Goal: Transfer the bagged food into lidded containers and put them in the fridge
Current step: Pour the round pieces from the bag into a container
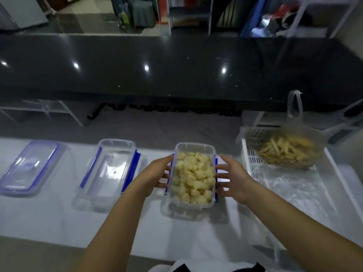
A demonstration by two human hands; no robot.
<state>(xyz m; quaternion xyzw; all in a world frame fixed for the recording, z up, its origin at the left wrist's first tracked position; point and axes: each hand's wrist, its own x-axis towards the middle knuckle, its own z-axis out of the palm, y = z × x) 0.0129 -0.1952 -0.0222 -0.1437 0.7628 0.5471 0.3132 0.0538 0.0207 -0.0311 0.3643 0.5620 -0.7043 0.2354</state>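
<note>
A clear container of pale cauliflower pieces (193, 173) stands on the white table (59, 216) right in front of me, with a clear lid and blue side latches. My left hand (157, 173) presses its fingers against the left latch. My right hand (231, 177) does the same on the right latch, fingers spread. A thin plastic bag of yellow sticks (288, 150) sits in a white perforated basket (249, 154) to the right. Left of centre is an empty clear container with blue latches (110, 173). A loose blue-rimmed lid (29, 167) lies at the far left.
A crumpled empty clear bag (290, 187) lies in the near part of the basket. A glossy black counter (176, 71) runs across behind the table. White wire racks (49, 110) stand below it. The fridge is not clearly in view.
</note>
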